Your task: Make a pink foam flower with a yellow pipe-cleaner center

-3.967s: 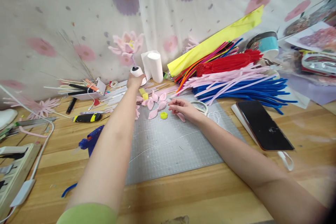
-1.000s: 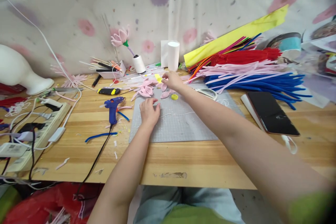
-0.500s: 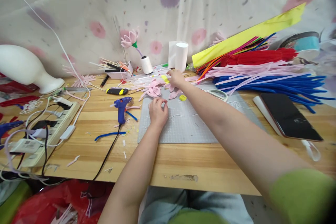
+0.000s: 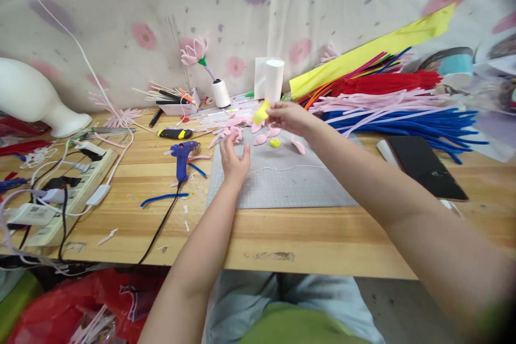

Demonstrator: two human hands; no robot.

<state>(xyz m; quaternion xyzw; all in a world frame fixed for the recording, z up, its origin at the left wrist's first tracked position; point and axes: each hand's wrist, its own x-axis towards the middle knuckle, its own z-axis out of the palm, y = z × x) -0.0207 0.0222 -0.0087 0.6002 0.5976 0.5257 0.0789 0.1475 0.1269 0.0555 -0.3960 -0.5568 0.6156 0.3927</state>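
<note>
A small yellow piece of paper (image 4: pixel 260 112) is pinched between the fingertips of my right hand (image 4: pixel 291 117), lifted above the grey cutting mat (image 4: pixel 278 193). My left hand (image 4: pixel 235 163) rests over the mat's left part with its thumb and fingers apart, close to a pink looped fuzzy-stem piece (image 4: pixel 229 133). Several loose pink petals lie on the mat, one pink petal (image 4: pixel 298 145) below my right hand. A yellow coil (image 4: pixel 274 143) sits among them. A white thread (image 4: pixel 278 167) runs across the mat.
A blue glue gun (image 4: pixel 182 159) and a power strip (image 4: pixel 74 199) with cables are to the left. Blue pipe cleaners (image 4: pixel 411 128) and a phone (image 4: pixel 427 166) lie right. A pink flower (image 4: pixel 195 52) stands in a thread spool (image 4: pixel 220 93) at the back.
My right hand has lifted the yellow paper off the table and drawn slightly right, uncovering petals on the mat. My left hand has opened its fingers a little. The view has shifted slightly.
</note>
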